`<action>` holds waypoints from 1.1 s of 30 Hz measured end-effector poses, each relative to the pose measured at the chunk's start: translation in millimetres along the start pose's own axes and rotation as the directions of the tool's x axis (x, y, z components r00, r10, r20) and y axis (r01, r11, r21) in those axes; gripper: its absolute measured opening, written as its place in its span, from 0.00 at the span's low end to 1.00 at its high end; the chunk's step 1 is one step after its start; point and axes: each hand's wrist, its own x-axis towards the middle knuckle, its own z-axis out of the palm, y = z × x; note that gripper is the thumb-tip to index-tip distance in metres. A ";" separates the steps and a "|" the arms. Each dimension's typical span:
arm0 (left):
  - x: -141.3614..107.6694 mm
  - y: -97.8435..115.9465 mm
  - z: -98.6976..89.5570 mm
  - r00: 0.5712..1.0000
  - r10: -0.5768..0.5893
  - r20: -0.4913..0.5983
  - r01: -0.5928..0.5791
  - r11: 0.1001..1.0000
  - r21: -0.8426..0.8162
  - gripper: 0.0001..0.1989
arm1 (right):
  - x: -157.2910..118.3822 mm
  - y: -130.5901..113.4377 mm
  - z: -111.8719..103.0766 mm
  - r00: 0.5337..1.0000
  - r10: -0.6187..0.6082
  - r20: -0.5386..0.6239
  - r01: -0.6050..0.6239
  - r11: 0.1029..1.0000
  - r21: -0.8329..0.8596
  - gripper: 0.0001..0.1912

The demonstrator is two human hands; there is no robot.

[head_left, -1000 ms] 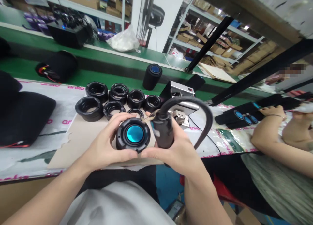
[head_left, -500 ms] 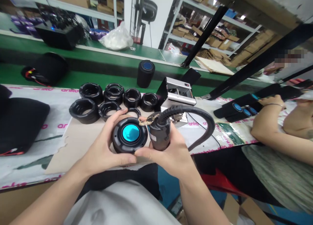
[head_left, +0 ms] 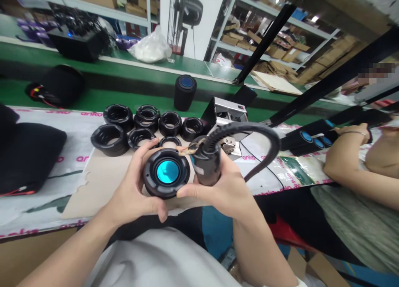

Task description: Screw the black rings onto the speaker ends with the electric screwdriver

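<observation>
My left hand (head_left: 132, 199) curls around the left side of a round black speaker end piece (head_left: 151, 185) with a shiny blue disc (head_left: 168, 171) at its centre. Its fingers lie behind the rim, and the thumb sits at the lower edge. In my right hand (head_left: 226, 193) is a black cylindrical tool (head_left: 207, 168) that looks like an electric screwdriver, its thick cord (head_left: 274, 147) arching to the right. The right thumb reaches the lower right edge of the end piece. The tool's lower end is hidden behind my hand.
Several black rings (head_left: 109, 139) stand behind my hands on cardboard (head_left: 99, 174). A silver-and-black machine (head_left: 229, 112) stands behind the tool. A black cylindrical speaker (head_left: 185, 93) is on the green bench. Black fabric bags (head_left: 31, 158) lie left. A co-worker's arm (head_left: 349, 154) reaches over speakers at right.
The left thumb has lifted away from the right thumb and bends downward at the end piece's edge. The tool has shifted slightly up and right. The view has moved a little.
</observation>
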 end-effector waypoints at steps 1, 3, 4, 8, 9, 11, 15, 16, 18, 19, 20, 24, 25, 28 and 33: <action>0.1 -0.3 -0.4 1.000 0.006 0.000 -0.006 1.000 0.012 0.69 | -1.5 -0.1 0.5 1.000 -0.009 0.007 0.009 0.999 0.033 0.40; 0.5 0.0 -1.1 1.000 0.017 0.006 -0.018 0.999 0.027 0.70 | -3.4 -0.5 1.1 1.000 -0.020 0.024 0.019 0.998 0.058 0.39; 0.6 0.4 -1.2 1.000 0.021 0.010 -0.021 0.999 0.032 0.71 | -3.7 -0.6 1.2 0.999 -0.022 0.032 0.020 0.999 0.048 0.38; 0.3 2.2 -0.2 0.999 0.032 0.014 -0.032 0.999 0.029 0.70 | -3.0 0.6 1.7 1.000 -0.001 0.023 0.002 0.999 -0.042 0.39; 0.0 2.4 0.1 0.999 0.031 0.014 -0.031 0.999 0.026 0.70 | -2.9 1.1 1.9 1.000 0.010 0.019 -0.009 0.998 -0.058 0.38; -0.7 2.6 0.3 1.000 0.021 0.014 -0.021 1.000 0.017 0.70 | -3.1 1.4 2.1 1.000 0.024 0.016 -0.023 0.997 -0.078 0.38; -1.9 1.6 -1.1 1.000 0.001 0.006 -0.001 1.000 0.018 0.67 | -2.5 -3.5 -0.4 0.999 0.044 0.005 -0.043 0.989 -0.141 0.39; -2.1 1.2 -1.6 1.000 0.001 0.004 -0.001 1.000 0.023 0.66 | -1.8 -5.9 -1.8 0.999 0.051 0.005 -0.050 0.985 -0.165 0.38; -2.3 0.1 -2.2 1.000 0.007 -0.001 -0.007 0.999 0.033 0.63 | 0.4 -11.2 -4.7 0.998 0.064 0.016 -0.059 0.976 -0.211 0.38; -2.3 -0.4 -2.2 1.000 0.010 -0.003 -0.010 0.999 0.037 0.62 | 1.6 -13.6 -6.0 0.998 0.065 0.026 -0.057 0.972 -0.230 0.38; -2.3 -0.9 -2.0 1.000 0.016 -0.004 -0.016 0.999 0.037 0.62 | 2.9 -15.4 -7.1 0.998 0.062 0.032 -0.053 0.969 -0.243 0.37; -1.7 -1.5 -0.8 0.999 0.036 0.002 -0.036 0.999 0.040 0.64 | 5.2 -15.5 -7.5 0.999 0.030 0.028 -0.022 0.970 -0.243 0.36; -1.5 -1.3 -0.6 0.999 0.040 0.005 -0.041 0.998 0.042 0.64 | 4.9 -14.0 -6.9 0.999 0.024 0.021 -0.018 0.972 -0.234 0.36; -0.9 0.2 -0.7 0.999 0.045 0.005 -0.045 0.997 0.057 0.64 | 3.3 -9.9 -5.1 0.999 0.025 0.022 -0.020 0.979 -0.203 0.37; 0.3 2.9 -0.9 0.999 0.035 0.008 -0.035 0.999 0.042 0.64 | 2.5 -9.5 -4.2 0.998 0.050 0.026 -0.045 0.985 -0.167 0.34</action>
